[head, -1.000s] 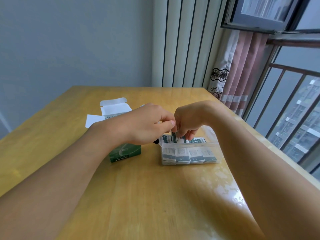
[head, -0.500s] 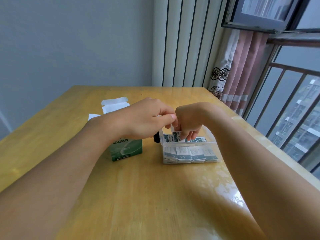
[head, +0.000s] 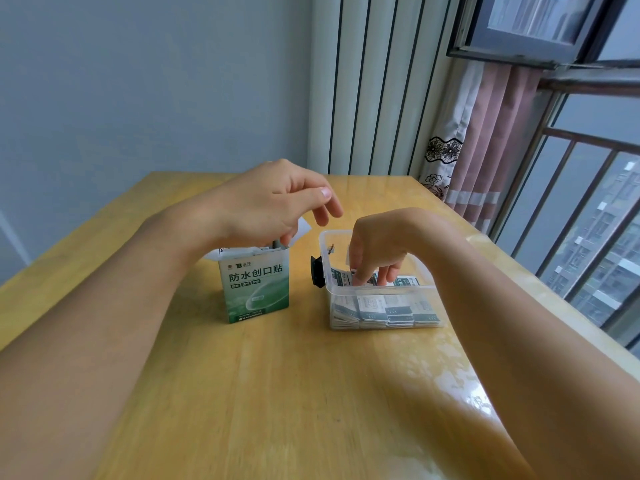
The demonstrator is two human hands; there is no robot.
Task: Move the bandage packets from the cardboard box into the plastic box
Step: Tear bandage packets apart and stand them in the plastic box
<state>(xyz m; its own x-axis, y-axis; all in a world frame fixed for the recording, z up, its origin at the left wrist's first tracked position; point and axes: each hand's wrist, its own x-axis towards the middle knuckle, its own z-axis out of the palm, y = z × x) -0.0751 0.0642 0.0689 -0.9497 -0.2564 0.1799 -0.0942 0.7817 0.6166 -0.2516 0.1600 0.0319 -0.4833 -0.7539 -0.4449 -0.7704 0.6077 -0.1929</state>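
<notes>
Risk first: tall, light cardboard box (head: pixel 258 287) at centre frame could tip if tugged by the left hand (head: pixel 273 202) — fingers loosely open, dipping into its top, grip on anything inside hidden. Thin, flat, slippery bandage packets (head: pixel 382 308) already stacked in the clear plastic box (head: pixel 429 292), right of centre; could slide askew under the right hand (head: pixel 377 247), fingertips pressing them down, not clearly gripping. Glossy wooden tabletop (head: pixel 294 393) — little friction.
</notes>
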